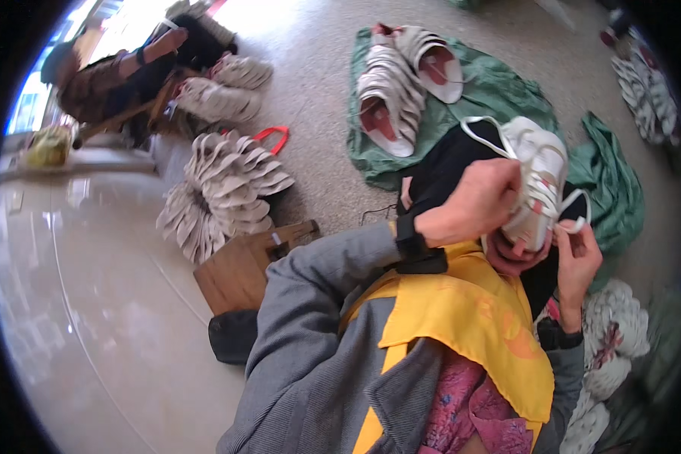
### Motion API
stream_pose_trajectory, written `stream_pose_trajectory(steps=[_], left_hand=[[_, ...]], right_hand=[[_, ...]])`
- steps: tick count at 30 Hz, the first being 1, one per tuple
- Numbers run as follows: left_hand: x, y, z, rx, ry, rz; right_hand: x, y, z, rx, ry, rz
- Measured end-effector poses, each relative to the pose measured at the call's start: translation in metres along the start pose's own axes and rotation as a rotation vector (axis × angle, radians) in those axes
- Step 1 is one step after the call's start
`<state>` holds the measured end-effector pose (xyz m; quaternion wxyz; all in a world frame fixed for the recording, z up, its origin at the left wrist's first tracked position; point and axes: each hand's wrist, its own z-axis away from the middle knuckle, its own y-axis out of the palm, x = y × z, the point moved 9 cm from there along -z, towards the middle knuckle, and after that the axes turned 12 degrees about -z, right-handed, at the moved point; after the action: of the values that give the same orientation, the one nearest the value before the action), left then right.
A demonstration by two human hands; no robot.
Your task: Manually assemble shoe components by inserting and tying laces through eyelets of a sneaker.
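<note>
Pink garment [465, 405] meets faintly printed apron [461, 291] near shoe [540, 185].

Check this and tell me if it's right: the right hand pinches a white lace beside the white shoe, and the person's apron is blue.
The colour is wrong: the head view shows that the apron is yellow. The rest stands: the right hand pinches a white lace beside the white shoe.

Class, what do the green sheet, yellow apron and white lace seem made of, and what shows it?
Green sheet: probably plastic, faintly shiny, crisply creased. Yellow apron: perhaps cotton or synthetic cloth, matte, softly folded. White lace: likely textile, matte, bending into loops.
</note>
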<state>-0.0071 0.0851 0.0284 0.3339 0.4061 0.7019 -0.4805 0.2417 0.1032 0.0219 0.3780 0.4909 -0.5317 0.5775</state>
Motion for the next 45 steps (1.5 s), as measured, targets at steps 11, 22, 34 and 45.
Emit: stream_pose_trajectory(steps=[11, 22, 34, 45], left_hand=[[-0.023, 0.003, 0.012, -0.048, 0.287, -0.233], [0.003, -0.001, 0.014, -0.029, 0.068, -0.063], [-0.006, -0.020, 0.015, -0.043, -0.035, -0.116], [-0.033, -0.008, 0.019, 0.184, 0.156, -0.313]], right_hand=[[0.009, 0.020, 0.003, -0.002, -0.029, 0.098], [-0.007, 0.019, -0.002, 0.043, 0.089, -0.004], [0.094, 0.041, 0.020, -0.027, -0.405, 0.390], [0.082, 0.055, 0.027, 0.018, -0.428, 0.533]])
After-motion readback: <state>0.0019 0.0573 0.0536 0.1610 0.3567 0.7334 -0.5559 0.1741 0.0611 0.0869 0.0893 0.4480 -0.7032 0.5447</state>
